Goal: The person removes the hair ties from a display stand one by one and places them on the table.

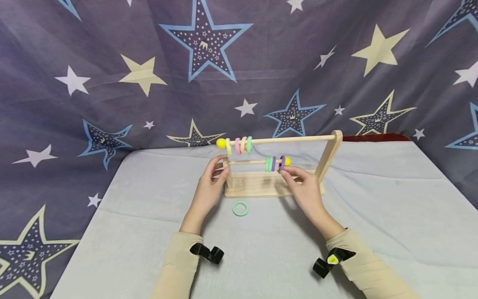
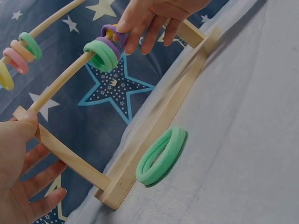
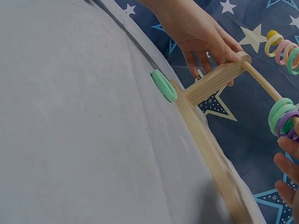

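Note:
A wooden stand (image 1: 257, 185) with two rods is on the table. My left hand (image 1: 210, 189) grips the top of its short post (image 2: 70, 156) between thumb and fingers. With thumb and fingertips, my right hand (image 1: 308, 191) pinches a purple hair tie (image 1: 282, 162) around the lower rod (image 1: 246, 162), beside the yellow end ball (image 1: 288, 160). Green hair ties (image 2: 99, 57) and another purple one (image 1: 274, 164) hang just inward on that rod. A loose green hair tie (image 2: 147, 178) lies on the table in front of the base.
The upper rod (image 1: 291, 139) carries yellow, pink, peach and green hair ties (image 1: 249, 145) near its yellow ball (image 1: 221, 143). A tall post (image 1: 328, 155) supports it at the right. Behind the grey cloth-covered table (image 1: 392, 207) hangs a star-patterned curtain (image 1: 261, 54).

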Action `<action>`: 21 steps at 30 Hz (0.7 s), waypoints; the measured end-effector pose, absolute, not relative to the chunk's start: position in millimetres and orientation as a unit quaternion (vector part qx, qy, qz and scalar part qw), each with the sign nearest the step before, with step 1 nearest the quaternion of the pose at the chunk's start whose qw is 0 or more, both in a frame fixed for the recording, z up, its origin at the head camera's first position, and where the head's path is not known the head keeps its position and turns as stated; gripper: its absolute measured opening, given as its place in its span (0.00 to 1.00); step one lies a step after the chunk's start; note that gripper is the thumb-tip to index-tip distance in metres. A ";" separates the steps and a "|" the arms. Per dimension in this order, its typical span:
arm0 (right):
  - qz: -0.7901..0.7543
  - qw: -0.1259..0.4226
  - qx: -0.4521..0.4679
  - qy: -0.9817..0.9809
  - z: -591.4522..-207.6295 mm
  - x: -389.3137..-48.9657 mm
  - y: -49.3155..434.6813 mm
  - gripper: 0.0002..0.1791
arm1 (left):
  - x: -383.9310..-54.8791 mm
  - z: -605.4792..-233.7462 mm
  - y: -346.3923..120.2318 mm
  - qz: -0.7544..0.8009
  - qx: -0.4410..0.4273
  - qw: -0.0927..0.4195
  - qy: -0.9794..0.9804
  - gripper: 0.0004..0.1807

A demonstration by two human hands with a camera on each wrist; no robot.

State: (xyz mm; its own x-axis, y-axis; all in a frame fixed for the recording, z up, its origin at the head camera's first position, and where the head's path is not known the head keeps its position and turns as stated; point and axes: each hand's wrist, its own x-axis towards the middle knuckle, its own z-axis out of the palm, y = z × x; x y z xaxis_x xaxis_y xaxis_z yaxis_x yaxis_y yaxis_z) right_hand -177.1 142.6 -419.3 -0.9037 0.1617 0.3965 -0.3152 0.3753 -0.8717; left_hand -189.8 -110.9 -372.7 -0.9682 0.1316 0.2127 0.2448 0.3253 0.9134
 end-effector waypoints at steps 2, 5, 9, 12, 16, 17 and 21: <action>0.559 0.217 0.050 -0.798 -419.6 -177.5 143.7 0.09 | -188.2 -371.1 -111.0 -0.570 -0.115 0.050 -0.812 0.23; 0.559 0.224 0.047 -0.797 -419.4 -177.9 145.1 0.09 | -188.1 -371.2 -111.5 -0.570 -0.115 0.050 -0.812 0.23; 0.560 0.231 0.037 -0.795 -415.8 -176.9 145.5 0.09 | -197.2 -384.9 -114.9 -0.571 -0.117 0.055 -0.811 0.23; 0.564 0.239 0.039 -0.790 -414.6 -176.9 147.3 0.08 | -207.6 -401.3 -118.4 -0.569 -0.119 0.060 -0.812 0.23; 0.562 0.249 0.044 -0.787 -415.9 -178.8 151.2 0.08 | -213.5 -411.2 -120.4 -0.568 -0.120 0.063 -0.812 0.23; 0.562 0.250 0.043 -0.787 -416.0 -178.9 151.8 0.08 | -213.2 -411.1 -120.3 -0.569 -0.119 0.063 -0.811 0.22; 0.559 0.253 0.047 -0.788 -416.7 -178.4 154.0 0.08 | -212.4 -411.1 -120.2 -0.571 -0.120 0.063 -0.810 0.22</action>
State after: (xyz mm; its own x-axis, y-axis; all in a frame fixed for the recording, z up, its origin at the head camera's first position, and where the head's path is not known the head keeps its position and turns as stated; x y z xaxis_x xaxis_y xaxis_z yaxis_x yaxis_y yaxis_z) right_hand -178.4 154.0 -416.7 -0.8674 0.2092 0.4514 -0.3568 0.3708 -0.8574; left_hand -212.4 -120.2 -411.1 -0.9631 0.1227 0.2394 0.2667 0.3192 0.9094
